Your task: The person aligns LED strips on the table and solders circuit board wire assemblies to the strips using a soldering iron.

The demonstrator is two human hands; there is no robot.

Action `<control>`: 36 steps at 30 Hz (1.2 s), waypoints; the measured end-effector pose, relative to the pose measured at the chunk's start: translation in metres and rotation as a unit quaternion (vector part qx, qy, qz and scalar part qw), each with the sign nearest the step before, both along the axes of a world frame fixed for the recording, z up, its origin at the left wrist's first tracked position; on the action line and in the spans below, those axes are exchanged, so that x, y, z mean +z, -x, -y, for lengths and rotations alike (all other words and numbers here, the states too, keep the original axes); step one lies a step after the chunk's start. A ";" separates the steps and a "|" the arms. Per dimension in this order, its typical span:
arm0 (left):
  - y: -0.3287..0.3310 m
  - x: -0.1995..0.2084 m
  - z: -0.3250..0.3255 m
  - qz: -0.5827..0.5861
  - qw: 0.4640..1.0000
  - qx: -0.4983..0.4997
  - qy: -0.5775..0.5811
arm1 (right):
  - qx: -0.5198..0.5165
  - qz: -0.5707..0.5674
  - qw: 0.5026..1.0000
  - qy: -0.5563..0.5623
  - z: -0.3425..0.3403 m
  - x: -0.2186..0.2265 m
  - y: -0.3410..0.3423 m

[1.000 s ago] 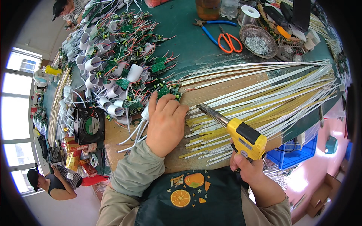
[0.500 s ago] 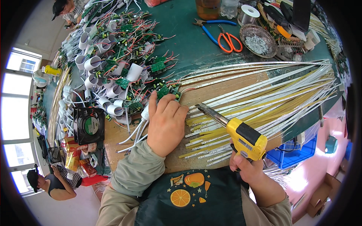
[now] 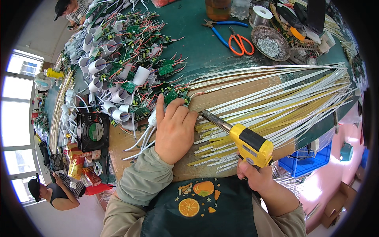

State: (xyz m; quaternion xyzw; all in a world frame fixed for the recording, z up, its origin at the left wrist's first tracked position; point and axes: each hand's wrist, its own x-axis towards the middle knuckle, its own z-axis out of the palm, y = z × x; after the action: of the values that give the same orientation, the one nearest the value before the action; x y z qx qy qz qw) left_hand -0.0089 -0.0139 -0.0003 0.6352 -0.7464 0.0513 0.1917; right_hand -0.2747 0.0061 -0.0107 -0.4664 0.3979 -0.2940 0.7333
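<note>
In my right hand (image 3: 256, 176) is a yellow-and-black soldering gun (image 3: 252, 144), its handle wrapped by my fingers. The dark metal tip points up and left, close beside the thumb side of my left hand (image 3: 173, 136). That hand is palm down with its fingers bent together at the edge of a green circuit board (image 3: 171, 96). Its fingertips are hidden, so what they pinch cannot be made out. Under its outer side lie white cables (image 3: 148, 136). White and yellow LED strips (image 3: 252, 108) fan out to the right, their near ends under the gun.
Heaped circuit boards with white tubes (image 3: 141, 76) fill the left. A black fan (image 3: 93, 132) stands at their near side. Farther back lie blue-handled pliers (image 3: 221, 33), orange-handled cutters (image 3: 240, 44), a metal dish (image 3: 270, 42) and a solder spool (image 3: 260, 15). A blue crate (image 3: 312, 160) sits lower right.
My right hand has shifted the soldering gun slightly left, its tip now nearer my left fingers. My left hand has barely moved.
</note>
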 end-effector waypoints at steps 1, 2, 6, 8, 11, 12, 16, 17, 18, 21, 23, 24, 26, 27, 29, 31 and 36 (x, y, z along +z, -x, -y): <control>0.000 0.000 0.000 0.001 1.000 0.001 -0.001 | 0.000 0.000 1.000 0.000 -0.001 -0.001 0.000; 0.000 0.000 0.000 0.001 1.000 0.000 -0.001 | -0.014 0.022 1.000 -0.014 -0.001 -0.002 0.000; -0.001 -0.004 0.000 0.003 1.000 -0.004 0.001 | -0.018 0.022 1.000 -0.005 -0.001 -0.001 0.000; -0.002 -0.005 0.000 0.005 1.000 -0.009 0.000 | -0.033 0.028 0.999 -0.013 0.000 0.002 0.001; -0.002 -0.003 0.000 0.003 1.000 -0.011 -0.002 | -0.062 0.058 0.996 -0.012 0.006 0.005 0.009; 0.000 -0.001 0.001 -0.002 1.000 -0.006 -0.002 | -0.077 0.081 0.994 -0.002 0.010 0.007 0.012; 0.001 0.000 0.000 -0.006 1.000 0.002 -0.001 | -0.181 0.068 0.977 0.091 0.046 0.015 0.018; 0.001 0.001 0.000 -0.009 1.000 0.000 0.005 | -0.200 0.086 0.969 0.114 0.058 0.017 0.021; 0.001 0.000 -0.001 -0.008 1.000 0.003 0.001 | -0.205 0.089 0.963 0.148 0.070 0.020 0.025; 0.001 -0.002 -0.001 -0.008 1.000 0.002 0.006 | -0.290 0.112 0.932 0.186 0.094 0.029 0.029; 0.001 -0.001 -0.001 -0.003 1.000 0.004 -0.003 | -0.291 0.112 0.924 0.221 0.108 0.032 0.035; 0.001 -0.001 -0.001 -0.002 1.000 0.004 -0.002 | -0.291 0.113 0.916 0.251 0.112 0.033 0.037; 0.001 0.000 -0.002 -0.005 1.000 0.003 -0.001 | -0.308 0.092 0.901 0.293 0.120 0.032 0.035; 0.002 0.000 -0.002 -0.008 1.000 0.002 -0.002 | -0.323 0.070 0.883 0.332 0.124 0.029 0.035; 0.003 0.001 0.000 -0.008 1.000 -0.002 0.001 | -0.318 -0.119 0.889 0.308 0.135 0.026 0.038; 0.002 0.001 0.000 -0.006 1.000 0.000 0.003 | -0.278 -0.195 0.933 0.120 0.146 0.037 0.033; 0.001 -0.001 0.000 -0.009 1.000 0.000 0.005 | -0.317 -0.079 0.925 0.195 0.133 0.040 0.042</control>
State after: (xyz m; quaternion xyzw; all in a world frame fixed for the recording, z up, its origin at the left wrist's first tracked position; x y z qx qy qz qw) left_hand -0.0101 -0.0140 -0.0008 0.6346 -0.7444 0.0491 0.2019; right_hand -0.3171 -0.1273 0.0295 -0.4714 0.5167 -0.5446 0.4629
